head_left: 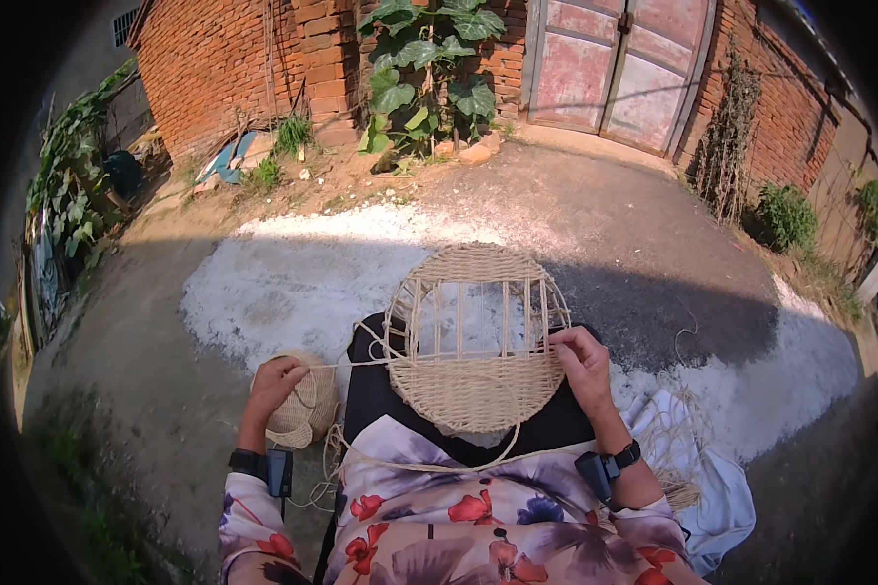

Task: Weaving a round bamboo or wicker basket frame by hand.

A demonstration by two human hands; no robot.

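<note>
A round basket piece woven from straw-coloured cord [473, 390] rests on my lap. Its top and lower parts are closely woven, while open upright strands cross the middle. My left hand [278, 382] is closed in a pinch on a cord [361, 364] that runs across to the basket's left edge. Beneath that hand sits a large ball of twine [291, 424]. At the basket's right edge my right hand [585, 369] is closed, thumb and fingers pinching the rim; whether a cord is also between them is hidden. Another loose cord loops over my lap below the basket.
A white sack [727, 497] with loose cord strands [678, 439] lies on the ground at my right. White powdery patches [263, 283] cover part of the ground ahead. Farther off stand a brick wall [215, 78], a leafy climbing plant [424, 68] and a faded red metal gate [615, 68].
</note>
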